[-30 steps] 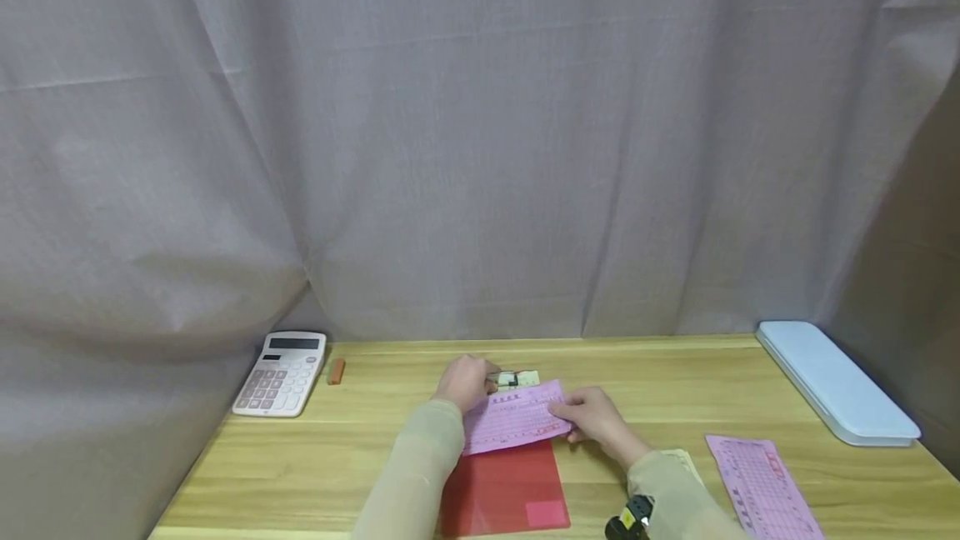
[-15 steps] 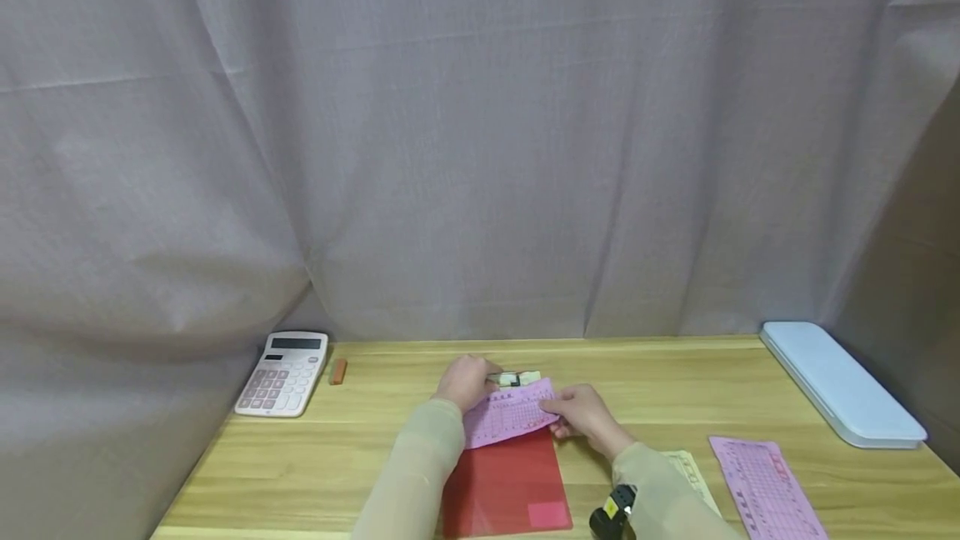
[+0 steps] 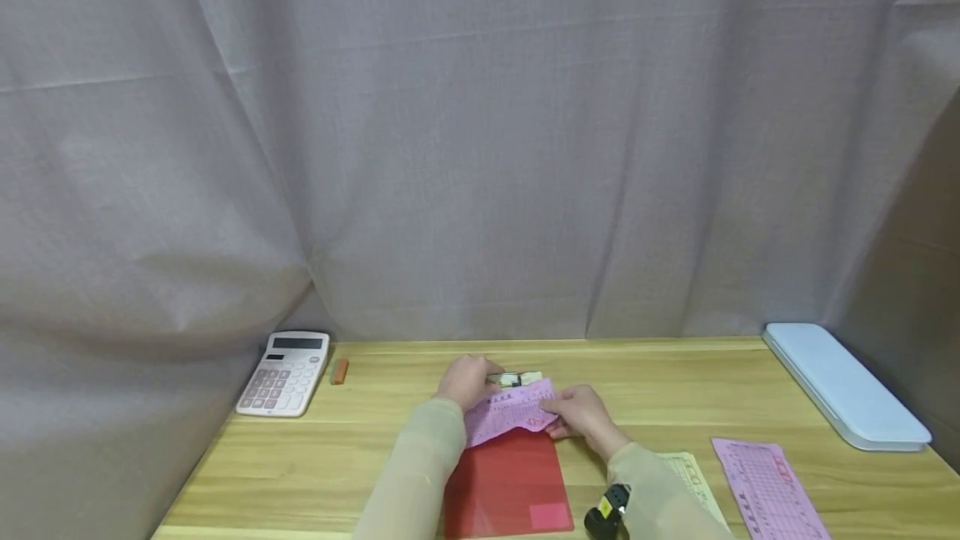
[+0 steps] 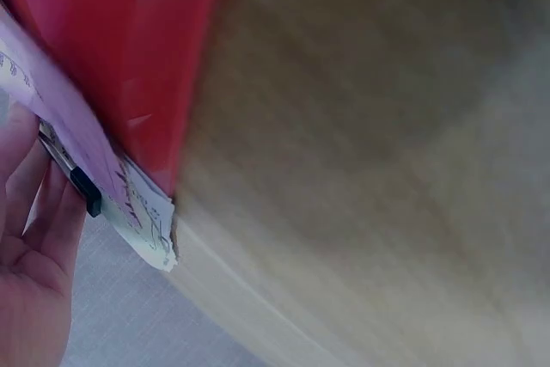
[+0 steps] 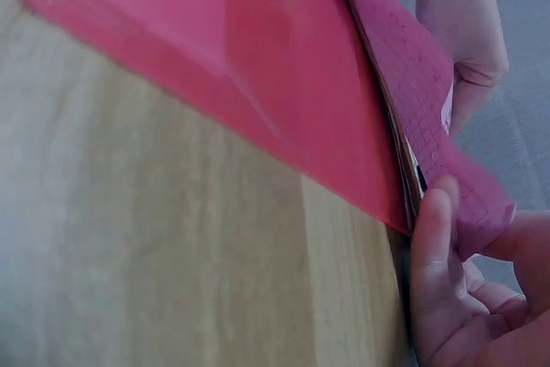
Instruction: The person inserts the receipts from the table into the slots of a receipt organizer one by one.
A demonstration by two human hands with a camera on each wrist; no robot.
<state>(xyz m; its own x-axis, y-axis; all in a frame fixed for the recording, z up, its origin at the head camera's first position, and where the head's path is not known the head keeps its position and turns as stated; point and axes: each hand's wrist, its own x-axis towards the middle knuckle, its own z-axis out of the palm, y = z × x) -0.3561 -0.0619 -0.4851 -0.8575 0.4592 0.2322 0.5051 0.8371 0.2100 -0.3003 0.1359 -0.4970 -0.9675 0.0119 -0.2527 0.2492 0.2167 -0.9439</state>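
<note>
A translucent red folder (image 3: 506,486) lies on the wooden table, with yellowish paper and a metal fastener bearing a black slider (image 3: 516,380) along its far edge. At the left end of that edge, my left hand (image 3: 463,382) pinches the fastener, fingertips partly hidden by paper. A pink printed slip (image 3: 506,413) lies across the folder's upper part, its near edge bowed up. My right hand (image 3: 583,417) pinches the slip's right end between thumb and fingers. In the right wrist view, the slip (image 5: 404,66) curves above the paper layers, beside the thumb.
A calculator (image 3: 283,375) and a small orange-brown block (image 3: 340,371) sit at the back left. At the right are a light blue case (image 3: 847,386), another pink slip (image 3: 771,486) and yellowish slips (image 3: 693,477) partly under the right forearm. A grey curtain (image 3: 480,148) stands behind.
My right hand has shifted slightly left with the pink slip's right end, and the slip now bends more. The left hand stays at the fastener.
</note>
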